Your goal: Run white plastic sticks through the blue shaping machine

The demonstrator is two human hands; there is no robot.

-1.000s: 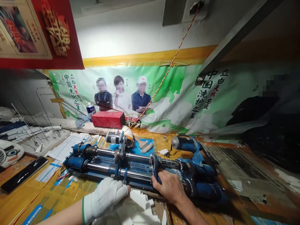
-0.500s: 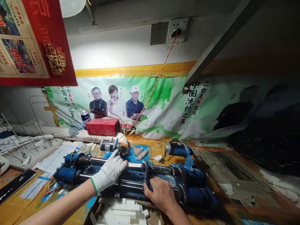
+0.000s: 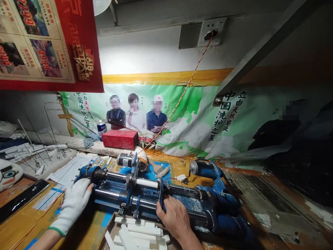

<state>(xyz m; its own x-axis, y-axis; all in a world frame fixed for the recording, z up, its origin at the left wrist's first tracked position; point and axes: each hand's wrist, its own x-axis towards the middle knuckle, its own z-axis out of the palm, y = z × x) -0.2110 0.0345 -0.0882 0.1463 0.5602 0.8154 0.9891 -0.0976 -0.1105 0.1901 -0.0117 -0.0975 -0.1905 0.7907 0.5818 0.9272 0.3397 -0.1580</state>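
Observation:
A blue machine with steel rods [image 3: 111, 195] lies across the bench. My left hand [image 3: 75, 201], in a white glove with bare fingertips, is at the machine's left end, its fingers against the blue end block [image 3: 88, 171]. What its fingers hold, if anything, is hidden. Bare, my right hand [image 3: 175, 215] has its fingers curled round the lower part of the upright blue plate [image 3: 161, 189] on the rods. A white bar [image 3: 147, 183] spans between that plate and a clamp [image 3: 133, 180] to its left. A small motor [image 3: 126, 160] sits behind the clamp.
White strips [image 3: 142, 231] lie in a box at the front edge. Behind the machine are a red box [image 3: 120, 139], a spray can [image 3: 101, 129] and a brush [image 3: 158, 169]. A black phone-like slab [image 3: 23, 199] lies at left. A twisted cord [image 3: 192, 77] runs up to the wall socket.
My left hand has moved from the middle of the machine to its left end, uncovering the white bar and clamp. My right hand keeps its place on the plate. The view has shifted left.

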